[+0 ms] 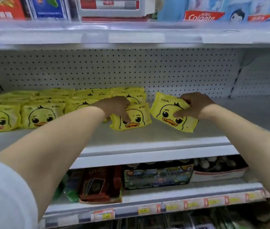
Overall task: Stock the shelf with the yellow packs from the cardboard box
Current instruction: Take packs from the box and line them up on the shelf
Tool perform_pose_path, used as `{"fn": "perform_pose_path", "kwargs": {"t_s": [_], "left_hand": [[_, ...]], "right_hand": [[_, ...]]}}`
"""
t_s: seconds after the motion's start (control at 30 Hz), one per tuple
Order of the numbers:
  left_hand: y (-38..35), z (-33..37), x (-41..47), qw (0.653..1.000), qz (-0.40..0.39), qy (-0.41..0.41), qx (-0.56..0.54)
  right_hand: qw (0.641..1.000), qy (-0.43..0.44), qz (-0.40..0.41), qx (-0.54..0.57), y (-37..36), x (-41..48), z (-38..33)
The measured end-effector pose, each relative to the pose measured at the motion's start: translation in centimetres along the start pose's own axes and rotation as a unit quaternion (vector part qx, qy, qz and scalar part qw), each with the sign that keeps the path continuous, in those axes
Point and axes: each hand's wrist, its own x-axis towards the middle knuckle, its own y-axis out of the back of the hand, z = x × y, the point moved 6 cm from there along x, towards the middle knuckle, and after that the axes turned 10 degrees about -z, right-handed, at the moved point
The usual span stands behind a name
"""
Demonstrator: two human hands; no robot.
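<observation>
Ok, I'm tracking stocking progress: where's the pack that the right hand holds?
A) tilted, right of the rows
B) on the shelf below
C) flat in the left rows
A: the right hand grips the yellow pack tilted, right of the stocked rows.

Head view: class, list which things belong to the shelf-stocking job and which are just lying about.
Job: left hand gripping the upright pack; right hand holding the tilted pack; stocked yellow packs; middle shelf.
Lying about: Colgate box above; red packs below; price tags.
</observation>
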Motion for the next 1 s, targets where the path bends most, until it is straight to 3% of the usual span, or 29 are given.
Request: {"fn": "perform_pose_path", "kwargs": {"t_s": [0.6,0.7,0.8,0.87,1.0], "left_hand": [[2.0,-3.4,7.3,0.982,0.129,-0.140,0.019],[2.4,-3.7,7.3,0.975,0.145,-0.164,-0.034],[4.0,-3.4,5.6,0.946,0.178,-0.227,-0.151],[4.6,-3.2,4.4,0.930,0.173,-0.257,-0.199],[3.4,-3.2,3.9,0.950,0.109,-0.239,-0.168]], "right_hand": [[0.990,0.064,-0.104,0.077,-4.0,6.9,-3.8],[0.988,0.072,-0.112,0.083,-4.7,8.1,-4.9],[0.986,0.083,-0.113,0.091,-5.4,9.3,-5.8],[0.985,0.093,-0.111,0.091,-5.9,10.1,-6.7],[0.986,0.108,-0.086,0.094,-6.9,11.4,-8.5]]}}
